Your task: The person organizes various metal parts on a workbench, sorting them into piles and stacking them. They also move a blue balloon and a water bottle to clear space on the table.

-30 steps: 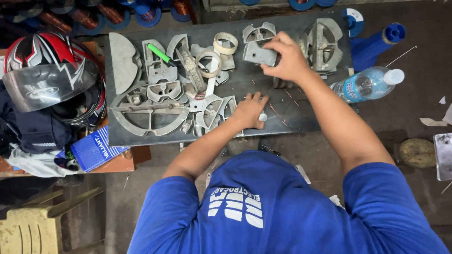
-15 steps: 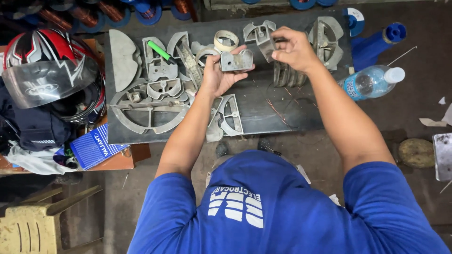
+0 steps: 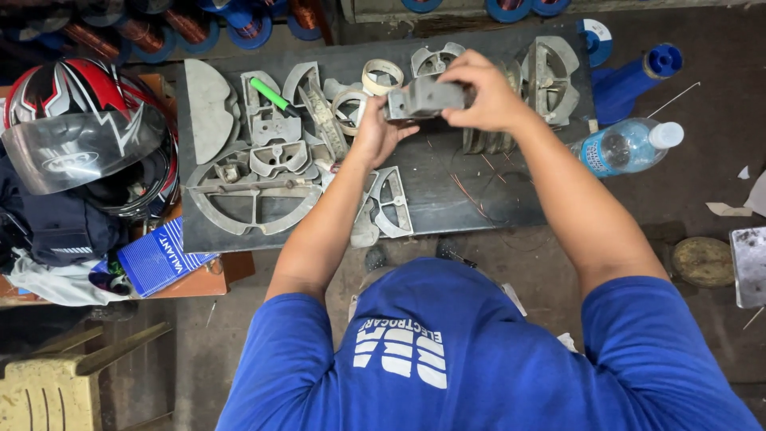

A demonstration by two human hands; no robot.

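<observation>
1. A dark work board (image 3: 495, 203) lies across the middle of the scene, crowded on its left half with grey curved metal formers (image 3: 251, 199); a red, white and black helmet (image 3: 80, 128) sits at far left, off the board.
2. A clear plastic water bottle (image 3: 626, 146) lies just off the board's right edge, with a blue spool (image 3: 638, 76) beyond it.
3. Both hands are raised over the far middle of the board, close together, sharing one small grey metal block (image 3: 423, 97).
4. The right hand (image 3: 487, 96) wraps over the block's right end from above, fingers closed on it; the left hand (image 3: 379, 132) cups the left end from below, palm partly open, thumb by the block's lower edge.
5. Handling judgement: the piece looks angular and probably heavy for its size, so a firm two-handed hold kept low over the board seems wise, clear of the tape rings (image 3: 381, 76) and the green marker (image 3: 271, 94).
6. Thin copper wire strands (image 3: 471, 187) lie on the bare board nearer the person, apart from both hands.
</observation>
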